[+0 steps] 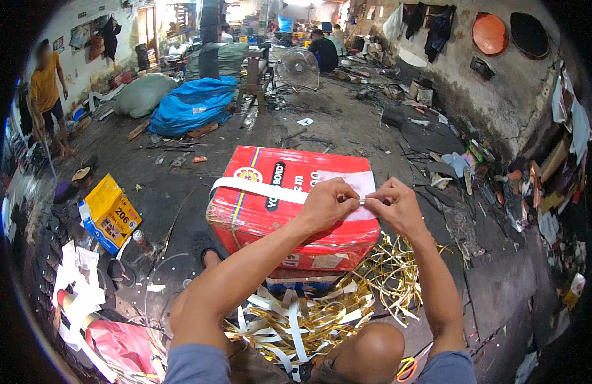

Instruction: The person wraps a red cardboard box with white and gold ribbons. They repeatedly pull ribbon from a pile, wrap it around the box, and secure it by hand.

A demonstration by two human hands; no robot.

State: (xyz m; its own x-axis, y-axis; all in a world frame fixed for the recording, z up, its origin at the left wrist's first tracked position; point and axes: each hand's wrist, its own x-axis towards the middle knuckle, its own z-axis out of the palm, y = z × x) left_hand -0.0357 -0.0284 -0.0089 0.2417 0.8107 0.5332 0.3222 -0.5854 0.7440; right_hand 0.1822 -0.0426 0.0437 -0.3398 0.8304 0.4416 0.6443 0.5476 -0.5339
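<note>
Head view: your left hand (326, 203) and right hand (398, 205) pinch a small white piece (362, 201) in their fingertips, over the pink sheet (363, 180) near the red box's (340, 238) right edge. White strip (260, 185) runs from box's left edge to your left hand. Gold ribbons (398, 275) heaped beside near right corner.

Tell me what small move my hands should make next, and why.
Perhaps ease the right hand slightly away from the left hand to show more of the small white piece: their fingers pinch so closely that only a short bit shows, above the pale pink sheet on the glossy red rectangular box.
</note>
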